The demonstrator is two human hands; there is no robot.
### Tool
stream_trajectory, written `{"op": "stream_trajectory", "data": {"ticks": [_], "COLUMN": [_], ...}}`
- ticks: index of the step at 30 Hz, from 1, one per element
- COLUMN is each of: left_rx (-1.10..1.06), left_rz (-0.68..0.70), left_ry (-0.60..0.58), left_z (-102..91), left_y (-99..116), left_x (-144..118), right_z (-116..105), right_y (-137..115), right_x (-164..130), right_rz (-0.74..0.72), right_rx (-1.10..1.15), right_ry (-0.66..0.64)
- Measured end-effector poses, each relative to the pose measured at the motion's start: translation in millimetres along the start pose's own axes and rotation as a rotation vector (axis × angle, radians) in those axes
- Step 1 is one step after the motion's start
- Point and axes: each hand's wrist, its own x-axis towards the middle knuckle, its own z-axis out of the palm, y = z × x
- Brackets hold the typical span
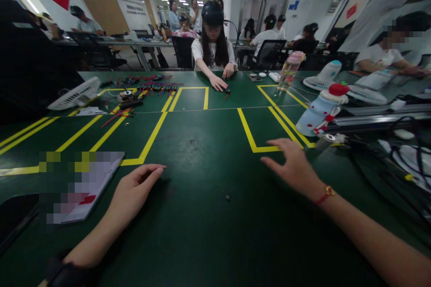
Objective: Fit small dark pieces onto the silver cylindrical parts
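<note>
Both hands rest on the green surface (202,242) and hold nothing. The left hand (133,190) lies flat with the grip loose and open. The right hand (294,166) has its fingers spread apart. A small black screw (228,197) lies between them, touching neither grip.

Matt green table mat (202,152) — glossy yellow tape lines (153,132), smooth.

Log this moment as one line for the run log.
left hand: flat on mat, empty | right hand: fingers spread, empty | small black part: between hands, untouched | booklet: left
</note>
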Motion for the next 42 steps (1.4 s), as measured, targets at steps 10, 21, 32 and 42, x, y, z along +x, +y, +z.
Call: {"op": "stream_trajectory", "data": {"ticks": [10,21,32,42], "left_rx": [0.021,0.025,0.042,0.048], "left_rz": [0.014,0.031,0.036,0.037], "left_ry": [-0.027,-0.029,-0.02,-0.025], "left_z": [-1.0,-0.9,0.0,-1.7], "left_y": [0,1,-2,3], "left_x": [-2,-4,-3,-5], "right_z": [23,-61,-62,-60], "right_y": [-53,135,156,165], "right_x": [-21,19,18,18], "right_rz": [-0.269,0.455,0.533,0.593], "right_rx": [0.17,-0.383,-0.455,-0.352], "right_ry": [-0.149,0.27,0.185,0.218]}}
